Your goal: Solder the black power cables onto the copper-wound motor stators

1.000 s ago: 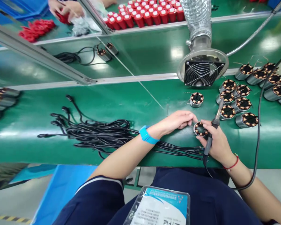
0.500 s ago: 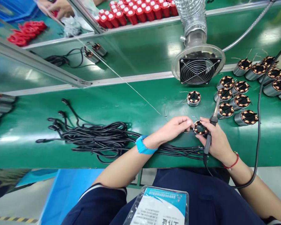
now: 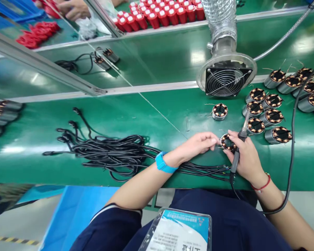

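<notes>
My right hand (image 3: 247, 157) grips a motor stator (image 3: 224, 142), a ring with copper windings, between thumb and fingertips on the green bench. Tucked in that same hand is a soldering iron (image 3: 235, 160), its metal tip slanting up and away from me. At the stator's left side, my left hand (image 3: 202, 143) has thumb and forefinger pinched together; thin wire leads show there, but what lies in the pinch is too small to make out. Just beyond, another stator (image 3: 220, 112) stands upright with its leads sticking out left.
A bundle of black cables (image 3: 112, 153) lies left, its stripped ends running under my left forearm. Several stators (image 3: 273, 116) stand at right, near the iron's hanging cord (image 3: 293, 139). A fume fan (image 3: 226, 82) overhangs the back. Another person's hand (image 3: 75, 8) is beyond the shelf.
My left fingers have drawn slightly away from the stator's edge. My right hand keeps the stator and iron. The whole view has shifted a little. The other person's hand now has a red piece.
</notes>
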`<state>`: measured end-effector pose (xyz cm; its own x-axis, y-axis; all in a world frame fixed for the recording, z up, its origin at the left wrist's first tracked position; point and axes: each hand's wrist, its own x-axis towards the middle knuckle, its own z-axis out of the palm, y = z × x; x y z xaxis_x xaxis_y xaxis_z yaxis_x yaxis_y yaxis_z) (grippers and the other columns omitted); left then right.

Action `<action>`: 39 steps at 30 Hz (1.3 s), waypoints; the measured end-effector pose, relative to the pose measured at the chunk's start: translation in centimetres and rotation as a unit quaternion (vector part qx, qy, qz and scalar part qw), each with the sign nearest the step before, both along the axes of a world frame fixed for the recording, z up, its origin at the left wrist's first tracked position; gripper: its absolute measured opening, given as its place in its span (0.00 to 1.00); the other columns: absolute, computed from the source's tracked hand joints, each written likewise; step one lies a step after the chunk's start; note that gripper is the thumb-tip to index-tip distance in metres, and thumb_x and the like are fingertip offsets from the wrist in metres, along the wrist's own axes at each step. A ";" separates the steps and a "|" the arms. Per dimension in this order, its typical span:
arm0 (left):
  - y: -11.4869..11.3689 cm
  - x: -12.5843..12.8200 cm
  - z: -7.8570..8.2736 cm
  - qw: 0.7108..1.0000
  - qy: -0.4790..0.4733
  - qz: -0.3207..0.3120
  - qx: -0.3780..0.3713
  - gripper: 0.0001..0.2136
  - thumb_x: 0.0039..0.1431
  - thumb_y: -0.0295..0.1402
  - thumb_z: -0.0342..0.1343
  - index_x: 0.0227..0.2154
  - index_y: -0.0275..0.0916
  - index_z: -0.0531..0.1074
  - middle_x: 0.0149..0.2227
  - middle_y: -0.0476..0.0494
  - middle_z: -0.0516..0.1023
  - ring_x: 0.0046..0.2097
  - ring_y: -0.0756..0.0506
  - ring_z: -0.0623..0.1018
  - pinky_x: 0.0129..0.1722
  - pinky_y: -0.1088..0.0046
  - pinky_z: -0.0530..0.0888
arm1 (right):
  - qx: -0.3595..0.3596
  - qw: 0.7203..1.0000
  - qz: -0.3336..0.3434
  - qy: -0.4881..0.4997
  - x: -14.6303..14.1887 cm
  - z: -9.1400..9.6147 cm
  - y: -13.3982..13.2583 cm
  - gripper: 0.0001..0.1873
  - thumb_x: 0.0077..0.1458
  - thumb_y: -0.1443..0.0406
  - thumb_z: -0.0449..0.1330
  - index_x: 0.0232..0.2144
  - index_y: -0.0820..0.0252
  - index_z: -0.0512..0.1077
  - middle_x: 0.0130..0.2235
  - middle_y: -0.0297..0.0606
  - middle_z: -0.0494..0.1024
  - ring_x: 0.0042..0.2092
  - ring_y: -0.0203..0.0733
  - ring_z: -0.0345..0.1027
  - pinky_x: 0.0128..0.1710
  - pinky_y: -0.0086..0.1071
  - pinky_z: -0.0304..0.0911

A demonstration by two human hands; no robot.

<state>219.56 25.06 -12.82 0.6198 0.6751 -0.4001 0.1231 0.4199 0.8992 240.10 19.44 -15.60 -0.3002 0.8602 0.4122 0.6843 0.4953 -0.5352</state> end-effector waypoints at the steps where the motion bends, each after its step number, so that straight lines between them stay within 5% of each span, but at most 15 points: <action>1: 0.0 -0.5 0.2 0.999 0.028 0.009 0.024 0.12 0.59 0.40 0.51 0.36 0.35 0.70 0.26 0.53 0.66 0.23 0.55 0.58 0.24 0.78 0.55 | 0.004 1.000 -0.007 -0.005 0.1 0.1 0.1 0.24 0.58 0.66 0.59 0.56 0.54 0.59 0.56 0.47 0.70 0.56 0.53 0.65 0.52 0.53 0.67; 4: -0.8 -2.0 1.0 0.975 0.156 -0.086 0.132 0.08 0.59 0.36 0.52 0.35 0.35 0.70 0.28 0.50 0.67 0.29 0.53 0.65 0.31 0.76 0.62 | 0.009 1.000 -0.017 -0.009 0.4 0.5 0.2 0.25 0.57 0.68 0.58 0.56 0.53 0.59 0.57 0.46 0.69 0.56 0.53 0.64 0.52 0.53 0.67; 7: -2.6 -2.6 1.6 0.893 0.268 -0.259 0.251 0.06 0.60 0.33 0.53 0.37 0.37 0.71 0.36 0.46 0.70 0.34 0.50 0.68 0.35 0.73 0.64 | 0.015 1.000 -0.018 0.006 0.8 0.8 0.3 0.28 0.57 0.69 0.58 0.58 0.55 0.57 0.58 0.47 0.68 0.58 0.53 0.63 0.54 0.53 0.65; 10: -4.1 -2.2 1.9 0.843 0.310 -0.310 0.312 0.05 0.62 0.31 0.51 0.37 0.37 0.69 0.39 0.44 0.70 0.35 0.49 0.69 0.34 0.72 0.63 | 0.026 0.999 -0.022 0.040 1.0 1.0 0.1 0.28 0.57 0.69 0.57 0.59 0.56 0.57 0.57 0.47 0.69 0.58 0.51 0.64 0.55 0.51 0.65; 18: -2.8 -2.1 3.5 0.946 0.213 -0.061 0.237 0.04 0.57 0.30 0.54 0.28 0.37 0.67 0.20 0.56 0.59 0.23 0.54 0.58 0.25 0.77 0.56 | 0.064 0.984 -0.139 0.094 0.2 2.4 -2.0 0.25 0.56 0.71 0.60 0.55 0.52 0.62 0.41 0.36 0.79 0.44 0.43 0.74 0.45 0.41 0.71; 23: -1.8 -2.8 4.6 0.973 0.146 -0.016 0.176 0.07 0.54 0.35 0.57 0.28 0.35 0.71 0.18 0.56 0.58 0.22 0.55 0.57 0.23 0.77 0.55 | -0.050 0.943 -0.030 0.326 -2.2 3.6 -1.4 0.25 0.57 0.72 0.59 0.54 0.49 0.60 0.42 0.35 0.77 0.37 0.36 0.74 0.38 0.34 0.74; 27: -1.7 -3.2 5.1 0.983 0.102 -0.023 0.148 0.09 0.54 0.36 0.56 0.29 0.34 0.72 0.22 0.51 0.68 0.24 0.54 0.62 0.25 0.77 0.59 | -0.113 0.894 0.020 0.433 -3.9 4.4 -0.3 0.24 0.57 0.72 0.59 0.53 0.48 0.61 0.41 0.33 0.77 0.39 0.34 0.73 0.38 0.30 0.74; 31: -1.7 -3.2 5.1 0.984 0.091 -0.019 0.152 0.08 0.54 0.35 0.56 0.29 0.34 0.71 0.22 0.52 0.67 0.24 0.55 0.60 0.24 0.78 0.59 | -0.117 0.878 0.031 0.462 -4.6 4.7 0.3 0.21 0.56 0.71 0.60 0.50 0.47 0.63 0.36 0.30 0.78 0.34 0.32 0.72 0.31 0.26 0.73; 39: -1.5 -1.4 4.5 0.952 0.054 -0.009 0.300 0.17 0.67 0.36 0.40 0.32 0.35 0.73 0.31 0.45 0.72 0.34 0.51 0.70 0.37 0.74 0.67 | -0.147 0.868 0.042 0.473 -4.6 4.2 0.2 0.22 0.56 0.70 0.62 0.50 0.49 0.62 0.35 0.29 0.76 0.30 0.31 0.70 0.26 0.22 0.71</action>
<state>218.19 23.51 -8.34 0.6105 0.7920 -0.0077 0.2299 -0.1679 0.9586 235.49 19.65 -11.44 -0.0144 0.9610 0.2761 -0.1618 0.2702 -0.9491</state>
